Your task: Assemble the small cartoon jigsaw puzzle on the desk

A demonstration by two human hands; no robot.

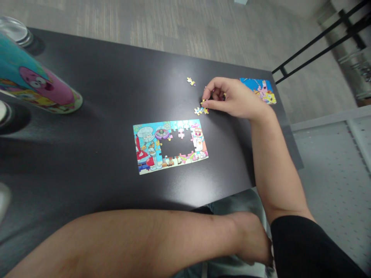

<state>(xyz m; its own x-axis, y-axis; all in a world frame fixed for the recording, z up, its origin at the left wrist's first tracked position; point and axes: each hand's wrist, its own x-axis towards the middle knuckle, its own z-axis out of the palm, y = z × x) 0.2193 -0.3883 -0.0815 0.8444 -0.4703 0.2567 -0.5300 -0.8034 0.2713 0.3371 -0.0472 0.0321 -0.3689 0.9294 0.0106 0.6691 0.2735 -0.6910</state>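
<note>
My right hand (pixel 228 96) is over the table, thumb and fingertips closing on a small yellowish puzzle piece (pixel 203 102). More loose pieces (pixel 198 111) lie right below those fingertips, and others are partly hidden under the curled fingers. Closer to me is a partly assembled cartoon jigsaw puzzle (pixel 147 148), its frame joined around a dark open middle. One pink-and-white piece (pixel 181 133) juts into that gap from the top edge. My left forearm crosses the bottom of the view; my left hand (pixel 252 239) rests by my lap near the right elbow, fingers mostly hidden.
A single loose piece (pixel 191 81) lies farther back on the dark table (pixel 110 92). Beyond my right wrist is a blue cartoon picture card (pixel 265 90). A tall cartoon-printed cylinder (pixel 43 85) stands at left, with a clear round lid or container (pixel 14 30) behind it.
</note>
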